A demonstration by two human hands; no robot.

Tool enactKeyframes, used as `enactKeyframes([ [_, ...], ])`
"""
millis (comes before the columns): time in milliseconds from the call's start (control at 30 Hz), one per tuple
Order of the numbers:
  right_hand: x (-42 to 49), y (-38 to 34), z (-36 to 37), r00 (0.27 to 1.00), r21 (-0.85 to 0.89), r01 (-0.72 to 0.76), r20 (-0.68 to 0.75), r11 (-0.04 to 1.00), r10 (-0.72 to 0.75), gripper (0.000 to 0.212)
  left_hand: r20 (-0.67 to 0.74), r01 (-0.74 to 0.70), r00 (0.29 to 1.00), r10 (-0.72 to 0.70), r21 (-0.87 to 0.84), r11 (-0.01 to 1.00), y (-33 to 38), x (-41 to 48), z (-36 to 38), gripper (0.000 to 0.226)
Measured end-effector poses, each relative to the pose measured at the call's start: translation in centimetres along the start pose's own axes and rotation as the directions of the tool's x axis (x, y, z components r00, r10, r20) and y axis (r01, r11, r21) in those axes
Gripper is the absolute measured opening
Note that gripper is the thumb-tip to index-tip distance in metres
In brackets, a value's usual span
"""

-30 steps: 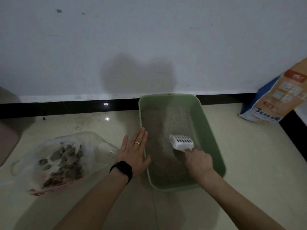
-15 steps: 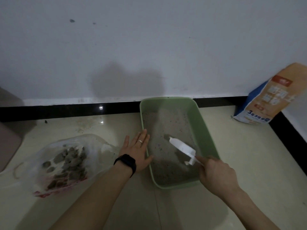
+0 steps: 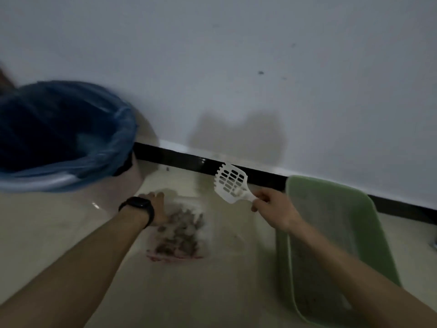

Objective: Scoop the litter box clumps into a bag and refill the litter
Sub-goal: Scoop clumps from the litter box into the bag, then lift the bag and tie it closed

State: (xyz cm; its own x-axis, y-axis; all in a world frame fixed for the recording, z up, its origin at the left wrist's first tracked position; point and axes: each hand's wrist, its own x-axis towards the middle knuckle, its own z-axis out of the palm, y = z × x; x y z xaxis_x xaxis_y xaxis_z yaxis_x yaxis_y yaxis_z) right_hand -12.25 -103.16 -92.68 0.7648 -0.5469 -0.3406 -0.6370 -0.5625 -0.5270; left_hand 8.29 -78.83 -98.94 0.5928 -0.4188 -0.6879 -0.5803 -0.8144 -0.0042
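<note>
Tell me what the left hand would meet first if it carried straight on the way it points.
Most likely the clear plastic bag of clumps: the left hand is at its left edge, though blur hides whether they touch. Past the bag lie only floor and the black baseboard.

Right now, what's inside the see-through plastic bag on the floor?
Grey-brown litter clumps fill the clear plastic bag. The left hand covers part of the bag, so whatever sits beneath it is hidden.

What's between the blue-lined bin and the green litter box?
Head view: the clear bag of clumps, left hand at its edge, right hand holding the scoop raised nearby.
</note>
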Motion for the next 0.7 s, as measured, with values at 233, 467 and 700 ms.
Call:
enactKeyframes([
  [233, 8.3, -7.0, 6.8, 0.970, -0.023, 0.110, 0.218, 0.994, -0.103, 0.016, 0.014, 0.091, 0.996, -0.090, -0.301, 0.949, -4.8, 0.5, 4.2, 0.094],
  [467, 14.4, -11.4, 12.8, 0.964, 0.155, -0.027, 0.264, 0.988, -0.015, 0.035, 0.039, 0.083, 0.996, -0.074, -0.320, 0.944, -6.5, 0.6, 5.5, 0.057],
  [700, 14.8, -9.8, 15.3, 0.997, 0.150, -0.062, -0.035, 0.987, 0.068, 0.082, -0.053, 0.049, 0.996, -0.067, -0.287, 0.957, -6.5, 0.6, 5.1, 0.038],
])
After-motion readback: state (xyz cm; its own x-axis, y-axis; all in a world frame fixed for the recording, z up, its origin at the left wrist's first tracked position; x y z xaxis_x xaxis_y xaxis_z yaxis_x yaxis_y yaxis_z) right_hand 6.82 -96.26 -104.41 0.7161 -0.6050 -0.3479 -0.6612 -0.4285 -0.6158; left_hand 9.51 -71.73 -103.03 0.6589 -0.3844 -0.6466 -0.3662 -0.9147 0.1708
